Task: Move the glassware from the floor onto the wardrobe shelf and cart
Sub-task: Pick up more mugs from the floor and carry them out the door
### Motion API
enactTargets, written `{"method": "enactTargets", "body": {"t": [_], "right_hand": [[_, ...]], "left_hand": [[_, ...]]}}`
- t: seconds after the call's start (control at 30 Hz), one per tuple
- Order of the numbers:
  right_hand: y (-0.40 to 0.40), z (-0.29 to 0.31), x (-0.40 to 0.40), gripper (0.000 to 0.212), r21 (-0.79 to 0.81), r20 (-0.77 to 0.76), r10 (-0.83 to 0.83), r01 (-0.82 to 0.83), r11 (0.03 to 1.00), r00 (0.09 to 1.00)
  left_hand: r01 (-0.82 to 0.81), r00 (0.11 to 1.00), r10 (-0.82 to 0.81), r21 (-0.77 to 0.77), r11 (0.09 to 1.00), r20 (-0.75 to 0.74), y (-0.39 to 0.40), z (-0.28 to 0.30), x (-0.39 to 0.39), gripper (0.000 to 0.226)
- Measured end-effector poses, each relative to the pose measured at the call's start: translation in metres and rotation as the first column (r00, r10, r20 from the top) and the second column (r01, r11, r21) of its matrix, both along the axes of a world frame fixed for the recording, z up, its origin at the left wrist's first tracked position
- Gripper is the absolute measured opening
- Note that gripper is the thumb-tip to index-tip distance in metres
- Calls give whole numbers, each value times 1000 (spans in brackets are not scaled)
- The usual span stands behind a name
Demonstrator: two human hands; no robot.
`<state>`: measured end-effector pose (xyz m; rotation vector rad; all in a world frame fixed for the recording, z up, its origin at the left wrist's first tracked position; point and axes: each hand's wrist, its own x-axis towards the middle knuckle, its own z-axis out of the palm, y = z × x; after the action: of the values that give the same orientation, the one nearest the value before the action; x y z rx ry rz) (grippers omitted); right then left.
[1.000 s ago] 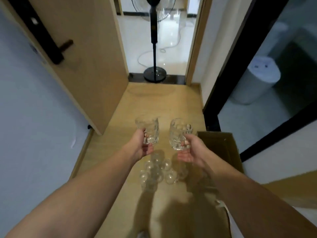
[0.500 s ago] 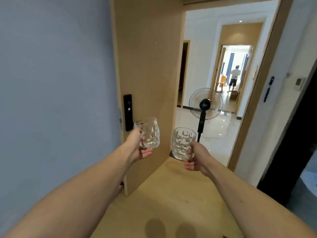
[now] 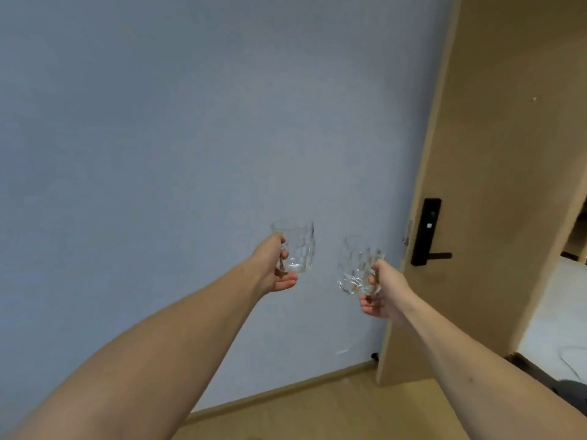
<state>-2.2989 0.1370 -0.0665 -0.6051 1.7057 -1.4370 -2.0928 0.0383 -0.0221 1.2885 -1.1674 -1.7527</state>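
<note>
Here, my left hand (image 3: 272,268) grips one glass mug (image 3: 298,246) by its handle, right hand (image 3: 383,290) likewise w/ another mug (image 3: 355,265); both upright, just apart, before the blue wall (image 3: 158,154).

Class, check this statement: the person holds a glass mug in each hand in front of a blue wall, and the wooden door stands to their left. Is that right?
Not quite. The head view shows the door on the right of the picture, not the left. The rest holds: the left hand grips one mug and the right hand grips the other mug, in front of the blue wall.
</note>
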Motion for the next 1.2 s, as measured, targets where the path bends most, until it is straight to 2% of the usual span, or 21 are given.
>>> {"method": "enactTargets", "body": {"t": [0.17,0.33,0.6,0.8,1.2], "right_hand": [[-61,17,106,21,-35,-54,218,-220,975,974],[-112,20,239,21,-55,-46,395,-397,916,918],[-162,-9,473,21,-43,20,574,-573,818,819],[-195,-18,623,23,-19,39,678,-678,735,734],[-250,-39,909,24,93,36,902,-900,426,431]], "left_hand": [[-208,978,208,-20,978,-6,-18,8,130,24],[-385,923,385,-18,923,-26,-27,8,272,23],[-574,819,574,-6,819,24,-35,-7,500,20],[-679,733,678,17,734,55,-29,-16,640,21],[-915,397,916,103,391,54,-3,-53,879,27]]}}
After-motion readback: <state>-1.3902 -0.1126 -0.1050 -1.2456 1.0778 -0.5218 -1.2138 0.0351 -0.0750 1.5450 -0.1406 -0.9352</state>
